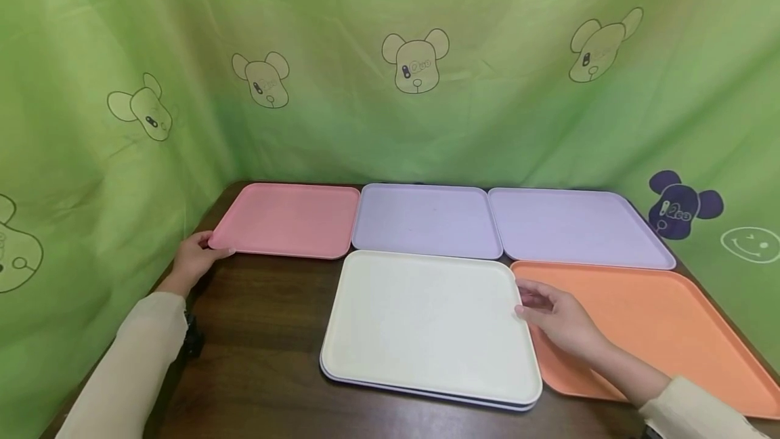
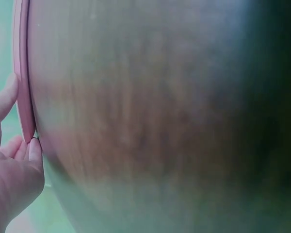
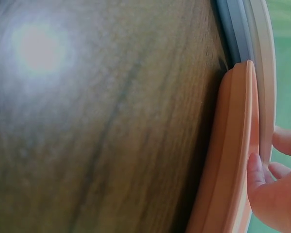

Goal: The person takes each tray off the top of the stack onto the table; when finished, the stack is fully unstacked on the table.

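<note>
At the near left corner of a pink tray [image 1: 292, 219], my left hand [image 1: 193, 259] holds the rim between thumb and fingers. The left wrist view shows that hand [image 2: 17, 174] with the pink tray's rim [image 2: 23, 73] between thumb and fingertips. My right hand [image 1: 563, 320] pinches the right rim of a white tray [image 1: 426, 324], which lies stacked on a bluish-grey tray [image 3: 235, 34]. In the right wrist view, the right hand's fingers [image 3: 257, 170] reach between the white rim and an orange tray [image 1: 658, 324]; part of the orange tray is hidden under my right forearm.
Two lilac trays [image 1: 429, 219] [image 1: 575, 225] lie side by side along the back, right of the pink one. All the trays rest on a dark wooden table [image 1: 262, 344]. A green curtain [image 1: 341, 127] with bear-head prints hangs behind and at both sides.
</note>
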Demonstrator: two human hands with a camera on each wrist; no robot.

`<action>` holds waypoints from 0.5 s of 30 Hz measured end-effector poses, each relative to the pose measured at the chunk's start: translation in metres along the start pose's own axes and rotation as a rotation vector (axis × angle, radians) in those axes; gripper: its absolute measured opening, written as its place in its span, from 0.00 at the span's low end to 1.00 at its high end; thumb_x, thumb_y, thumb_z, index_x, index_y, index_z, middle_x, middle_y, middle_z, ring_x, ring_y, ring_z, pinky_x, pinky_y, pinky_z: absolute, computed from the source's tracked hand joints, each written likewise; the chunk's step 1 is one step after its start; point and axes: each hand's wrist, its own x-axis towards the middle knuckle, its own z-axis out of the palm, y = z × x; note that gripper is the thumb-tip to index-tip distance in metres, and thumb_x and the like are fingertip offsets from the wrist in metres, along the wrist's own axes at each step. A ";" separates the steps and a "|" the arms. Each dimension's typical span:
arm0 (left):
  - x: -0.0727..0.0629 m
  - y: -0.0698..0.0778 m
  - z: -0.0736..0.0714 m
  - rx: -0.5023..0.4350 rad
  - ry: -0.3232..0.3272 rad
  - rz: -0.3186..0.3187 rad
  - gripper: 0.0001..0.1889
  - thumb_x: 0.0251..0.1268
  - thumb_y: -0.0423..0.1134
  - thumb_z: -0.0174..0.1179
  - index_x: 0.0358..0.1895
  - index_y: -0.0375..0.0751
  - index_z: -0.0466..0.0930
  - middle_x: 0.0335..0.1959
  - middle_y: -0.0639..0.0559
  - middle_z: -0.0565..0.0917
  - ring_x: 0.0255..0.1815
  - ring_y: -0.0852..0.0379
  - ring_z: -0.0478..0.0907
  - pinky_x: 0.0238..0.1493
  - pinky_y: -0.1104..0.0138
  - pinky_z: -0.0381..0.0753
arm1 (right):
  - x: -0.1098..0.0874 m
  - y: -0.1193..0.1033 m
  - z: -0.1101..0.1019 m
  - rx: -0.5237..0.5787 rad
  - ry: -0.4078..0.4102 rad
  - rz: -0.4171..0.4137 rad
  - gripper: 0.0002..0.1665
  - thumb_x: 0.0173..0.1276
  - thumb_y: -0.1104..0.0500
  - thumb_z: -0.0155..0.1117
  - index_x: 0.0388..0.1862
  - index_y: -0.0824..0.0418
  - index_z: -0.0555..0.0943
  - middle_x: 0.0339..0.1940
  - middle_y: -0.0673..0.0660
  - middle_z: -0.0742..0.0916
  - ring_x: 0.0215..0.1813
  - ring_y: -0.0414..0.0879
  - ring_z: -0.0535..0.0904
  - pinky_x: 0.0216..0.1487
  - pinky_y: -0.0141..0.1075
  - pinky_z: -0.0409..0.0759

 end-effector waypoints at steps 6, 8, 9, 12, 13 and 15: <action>0.000 0.006 0.001 0.011 0.010 -0.014 0.38 0.61 0.37 0.66 0.66 0.16 0.58 0.63 0.22 0.66 0.63 0.32 0.65 0.62 0.46 0.66 | 0.000 0.000 0.000 0.002 -0.001 -0.002 0.34 0.67 0.59 0.66 0.67 0.73 0.68 0.56 0.69 0.81 0.55 0.61 0.78 0.41 0.30 0.80; 0.000 0.007 0.001 0.018 0.006 -0.015 0.38 0.62 0.37 0.66 0.66 0.15 0.58 0.63 0.22 0.66 0.63 0.32 0.65 0.62 0.46 0.66 | 0.000 0.000 0.001 -0.001 -0.001 -0.001 0.34 0.67 0.59 0.66 0.67 0.73 0.68 0.56 0.69 0.81 0.55 0.61 0.78 0.41 0.30 0.80; 0.000 0.008 0.001 0.024 0.005 -0.014 0.38 0.62 0.37 0.66 0.65 0.15 0.58 0.63 0.22 0.66 0.62 0.31 0.65 0.62 0.46 0.66 | -0.001 0.000 0.001 -0.006 0.000 0.000 0.34 0.68 0.59 0.66 0.67 0.73 0.68 0.56 0.68 0.81 0.55 0.61 0.78 0.41 0.29 0.80; 0.001 0.009 0.001 0.038 -0.002 -0.012 0.37 0.62 0.38 0.65 0.66 0.15 0.58 0.63 0.21 0.66 0.62 0.31 0.65 0.62 0.46 0.66 | -0.001 0.000 0.000 -0.009 0.000 0.004 0.34 0.68 0.59 0.66 0.67 0.73 0.68 0.56 0.68 0.81 0.56 0.61 0.78 0.41 0.29 0.80; 0.002 0.009 0.001 0.040 -0.005 -0.015 0.38 0.62 0.38 0.65 0.66 0.15 0.58 0.63 0.21 0.66 0.62 0.31 0.65 0.62 0.46 0.66 | -0.001 0.000 0.000 -0.008 0.000 0.005 0.34 0.68 0.59 0.66 0.67 0.73 0.68 0.56 0.68 0.81 0.56 0.61 0.78 0.41 0.30 0.80; 0.002 0.009 0.001 0.050 -0.004 -0.013 0.38 0.62 0.39 0.65 0.65 0.15 0.58 0.63 0.21 0.66 0.62 0.31 0.66 0.61 0.45 0.67 | -0.001 0.000 0.000 -0.010 0.001 0.008 0.34 0.68 0.59 0.66 0.68 0.73 0.68 0.56 0.68 0.81 0.56 0.61 0.78 0.41 0.30 0.80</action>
